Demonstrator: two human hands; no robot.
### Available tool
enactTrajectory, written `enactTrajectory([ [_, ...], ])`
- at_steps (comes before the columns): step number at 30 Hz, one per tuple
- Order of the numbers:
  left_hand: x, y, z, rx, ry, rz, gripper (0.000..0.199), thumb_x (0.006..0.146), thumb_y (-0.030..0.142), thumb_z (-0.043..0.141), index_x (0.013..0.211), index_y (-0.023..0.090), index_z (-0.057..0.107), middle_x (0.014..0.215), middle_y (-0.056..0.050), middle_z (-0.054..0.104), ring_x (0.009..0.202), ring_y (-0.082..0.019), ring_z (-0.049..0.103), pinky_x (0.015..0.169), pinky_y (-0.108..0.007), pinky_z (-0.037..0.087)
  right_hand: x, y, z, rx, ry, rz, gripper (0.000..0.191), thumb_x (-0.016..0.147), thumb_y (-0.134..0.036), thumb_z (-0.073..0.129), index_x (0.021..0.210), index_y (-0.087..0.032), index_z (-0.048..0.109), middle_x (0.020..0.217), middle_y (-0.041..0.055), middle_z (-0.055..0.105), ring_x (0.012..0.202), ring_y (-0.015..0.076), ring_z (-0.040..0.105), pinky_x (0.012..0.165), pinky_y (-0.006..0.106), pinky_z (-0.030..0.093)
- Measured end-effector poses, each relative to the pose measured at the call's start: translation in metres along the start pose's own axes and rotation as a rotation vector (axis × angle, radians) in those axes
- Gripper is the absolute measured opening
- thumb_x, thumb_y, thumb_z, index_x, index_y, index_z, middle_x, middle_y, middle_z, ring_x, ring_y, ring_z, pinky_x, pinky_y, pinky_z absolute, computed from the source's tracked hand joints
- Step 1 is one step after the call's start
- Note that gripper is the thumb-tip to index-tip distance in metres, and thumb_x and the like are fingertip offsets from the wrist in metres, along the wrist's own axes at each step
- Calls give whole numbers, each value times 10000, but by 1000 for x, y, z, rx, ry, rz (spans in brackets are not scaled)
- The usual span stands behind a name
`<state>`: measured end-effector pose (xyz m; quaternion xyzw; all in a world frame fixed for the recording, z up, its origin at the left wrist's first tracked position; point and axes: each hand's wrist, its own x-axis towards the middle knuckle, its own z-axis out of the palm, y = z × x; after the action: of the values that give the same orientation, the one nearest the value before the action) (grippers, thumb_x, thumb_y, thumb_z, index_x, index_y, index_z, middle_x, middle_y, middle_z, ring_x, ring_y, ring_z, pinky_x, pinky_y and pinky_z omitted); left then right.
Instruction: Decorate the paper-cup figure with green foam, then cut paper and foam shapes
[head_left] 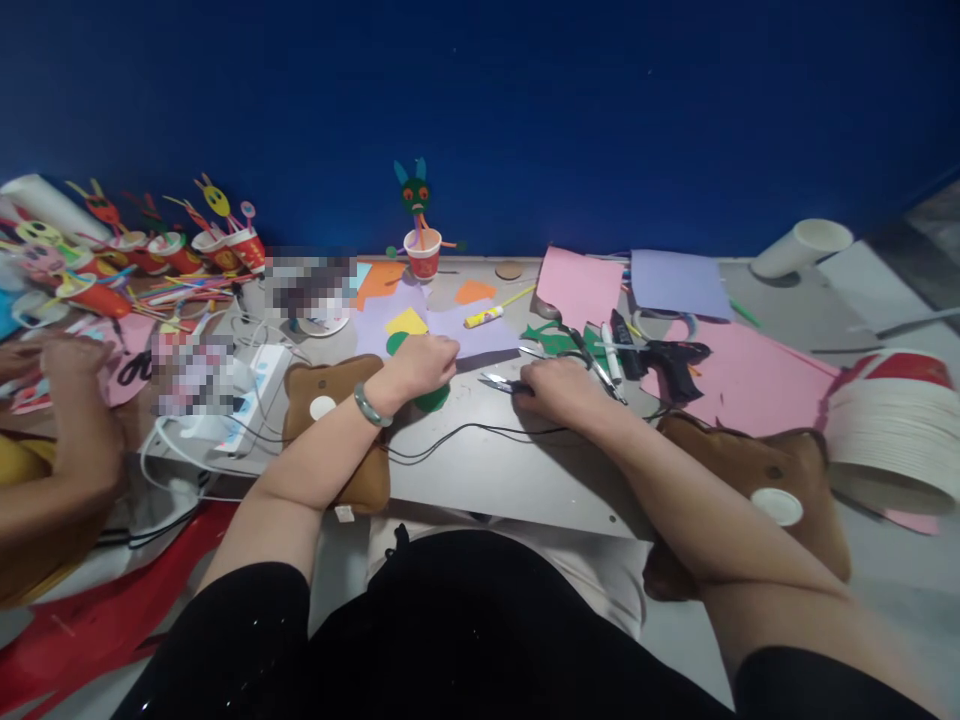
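My right hand [559,390] is closed round a pair of scissors [499,384], whose blades point left and stand slightly apart. My left hand [424,365] is closed, its fingers curled above the table; what they pinch, if anything, is hidden. A green paper circle [432,400] shows just below that hand, and another green paper piece [405,340] lies behind it. Close by are a yellow paper piece [409,318], purple paper [480,328] and a yellow glue stick or marker [484,317]. Green paper scraps [555,338] and a second pair of scissors [596,370] lie beyond my right hand.
A paper-cup puppet [422,250] stands against the blue wall. A black glue gun [671,365], white marker [610,352] and pink paper [757,375] lie right, near stacked paper cups [892,430]. Brown cushions [300,390] flank me. Another person's hand [75,365] works at left, near a power strip [259,395].
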<state>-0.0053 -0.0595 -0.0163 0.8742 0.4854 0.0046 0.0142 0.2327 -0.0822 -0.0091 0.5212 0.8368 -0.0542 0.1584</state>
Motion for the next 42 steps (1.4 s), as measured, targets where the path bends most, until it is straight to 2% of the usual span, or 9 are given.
enactTrajectory([
  [4, -3, 1, 2, 18, 8, 62, 185, 925, 196, 527, 921, 152, 707, 898, -103, 757, 808, -233, 692, 643, -329, 383, 3, 14, 2, -3, 11, 140, 359, 967, -306, 563, 1141, -89, 790, 1132, 249, 786, 1073, 370, 753, 849, 400, 541],
  [9, -5, 9, 3, 24, -20, 158, 181, 919, 182, 528, 967, 149, 699, 923, -103, 759, 812, -225, 691, 645, -331, 382, 11, 33, 11, -36, 84, 280, 370, 989, -287, 515, 1175, -81, 760, 1158, 252, 780, 1069, 360, 756, 838, 383, 543],
  [17, -10, 24, 8, -81, -195, 404, 137, 948, 173, 553, 899, 176, 681, 961, -84, 764, 869, -210, 694, 686, -339, 414, 18, 45, 16, 28, 140, 366, 388, 995, -285, 478, 1214, -86, 730, 1200, 243, 756, 1093, 361, 724, 811, 392, 517],
  [25, -13, 36, 14, -238, -168, 616, 157, 902, 65, 583, 824, 188, 639, 956, -73, 757, 987, -210, 680, 732, -322, 466, 16, 48, 21, 42, 199, 375, 384, 995, -319, 480, 1205, -112, 726, 1185, 221, 753, 1050, 345, 702, 779, 375, 467],
  [28, -12, 36, 15, -315, -176, 678, 161, 891, 58, 607, 807, 195, 616, 947, -61, 755, 962, -198, 677, 765, -315, 486, 15, 46, 22, 58, 294, 307, 386, 1007, -318, 475, 1196, -108, 737, 1190, 224, 747, 1088, 354, 686, 835, 395, 473],
  [34, -12, 44, 22, -321, -109, 788, 121, 937, 95, 592, 885, 198, 630, 993, -91, 746, 990, -223, 665, 802, -335, 509, 25, 29, 33, 48, 438, -172, 446, 1053, -226, 402, 1391, -109, 668, 1462, 197, 661, 1346, 354, 546, 1072, 468, 393],
  [37, -15, 51, 25, -257, -84, 837, 136, 960, 93, 554, 945, 195, 643, 1010, -103, 741, 1006, -231, 662, 815, -343, 504, 33, 22, 42, 52, 446, -308, 488, 1036, -125, 382, 1456, -138, 628, 1557, 162, 603, 1434, 316, 485, 1164, 494, 306],
  [39, -18, 55, 26, -235, -87, 861, 158, 982, 101, 519, 987, 200, 642, 1040, -102, 744, 1021, -228, 660, 816, -339, 500, 35, 20, 45, 60, 436, -342, 487, 1027, -110, 390, 1437, -156, 649, 1506, 152, 647, 1393, 299, 519, 1197, 505, 260],
  [42, -21, 59, 25, -233, -103, 881, 168, 1010, 128, 487, 1034, 204, 635, 1088, -95, 747, 1003, -219, 662, 807, -333, 495, 36, 21, 42, 23, 408, -320, 434, 1029, -150, 395, 1292, -163, 740, 1228, 151, 767, 1208, 301, 602, 1191, 505, 247],
])
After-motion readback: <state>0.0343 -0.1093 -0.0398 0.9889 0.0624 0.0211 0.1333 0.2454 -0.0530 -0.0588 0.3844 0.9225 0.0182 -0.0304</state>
